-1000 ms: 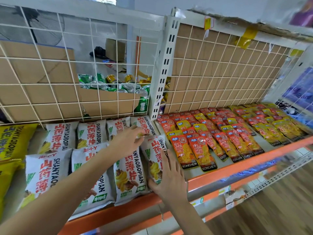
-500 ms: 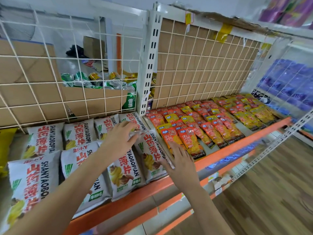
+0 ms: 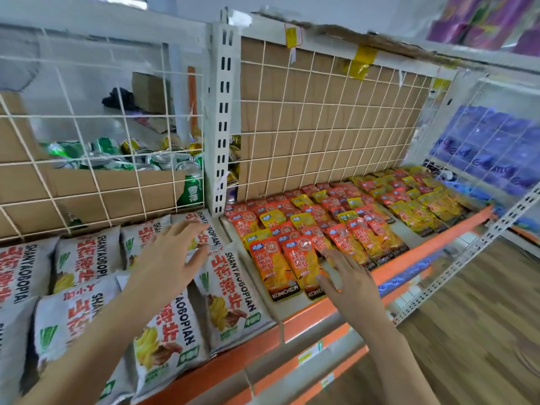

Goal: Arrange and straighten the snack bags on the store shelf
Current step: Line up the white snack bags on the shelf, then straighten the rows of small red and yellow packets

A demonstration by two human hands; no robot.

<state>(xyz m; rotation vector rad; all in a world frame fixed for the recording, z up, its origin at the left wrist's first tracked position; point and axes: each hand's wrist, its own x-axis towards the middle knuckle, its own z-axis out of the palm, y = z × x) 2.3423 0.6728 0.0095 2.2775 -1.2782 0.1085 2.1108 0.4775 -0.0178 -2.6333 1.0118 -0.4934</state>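
On the orange-edged shelf (image 3: 432, 244), left bay: puffy white snack bags (image 3: 233, 302), red characters, "SHANYAOBOPIAN", lying in overlapping rows. Right bay: flat orange-red packets (image 3: 271, 267) marked "KONCHEW", some yellow. Left hand (image 3: 166, 258) fingers spread over the white bags, contact unclear. Right hand (image 3: 347, 276) fingers spread, touching the front packets.

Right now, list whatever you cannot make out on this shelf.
Head view only:
- White snack bags: the far-left ones are cut off by the frame edge; the left hand and forearm cover others.
- Orange packets: the right hand hides part of one front label.
- Cans: blurred, half behind cardboard.
- Blue packs: too blurred to read.
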